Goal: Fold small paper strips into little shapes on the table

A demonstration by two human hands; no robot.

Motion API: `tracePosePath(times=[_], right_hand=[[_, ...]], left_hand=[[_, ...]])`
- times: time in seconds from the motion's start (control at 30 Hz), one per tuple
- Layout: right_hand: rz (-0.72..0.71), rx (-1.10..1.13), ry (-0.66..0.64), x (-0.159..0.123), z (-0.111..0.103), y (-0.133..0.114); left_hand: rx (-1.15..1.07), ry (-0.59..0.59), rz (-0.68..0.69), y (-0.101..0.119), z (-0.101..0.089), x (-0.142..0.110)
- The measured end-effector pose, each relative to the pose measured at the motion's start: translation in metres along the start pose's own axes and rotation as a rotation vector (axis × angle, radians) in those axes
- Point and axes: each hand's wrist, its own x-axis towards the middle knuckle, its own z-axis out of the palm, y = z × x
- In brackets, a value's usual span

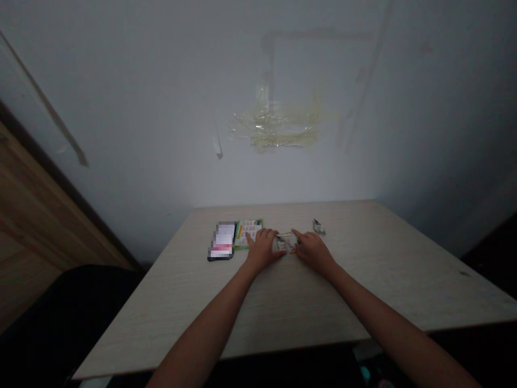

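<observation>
A small, light printed packet or card (287, 244) with bits of orange and blue lies on the table between my two hands; its exact kind is too small to tell. My left hand (262, 249) grips its left side, thumb at the near edge and fingers at the far edge. On the opposite side, my right hand (314, 250) holds the right edge, with the index finger stretched toward the far corner. Just left of my left hand is a green-edged printed leaflet (243, 234), partly covered by that hand. A phone (222, 241) with a blurred-out screen lies beside the leaflet.
A crumpled silvery wrapper or scrap (319, 227) rests beyond my right hand. The pale wooden table (363, 291) meets a wall (161, 108) bearing old tape (283, 129). A dark chair-like shape (81, 318) stands at the left, near a wooden panel (36, 215).
</observation>
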Motion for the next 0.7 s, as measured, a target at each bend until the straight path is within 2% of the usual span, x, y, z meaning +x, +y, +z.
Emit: tracePosePath(times=[0.17,0.37,0.7], right_hand=[[0.000,0.006,0.002,-0.001,-0.001,0.001],[0.036,0.039,0.095,-0.007,0.005,0.013],[-0.018,0.140,-0.074,-0.009,0.008,0.019]], left_hand=[[0.012,0.009,-0.043,0.000,0.000,0.001],[0.005,-0.044,0.045,-0.005,0.002,-0.001],[-0.010,-0.083,0.101,-0.011,-0.002,-0.001]])
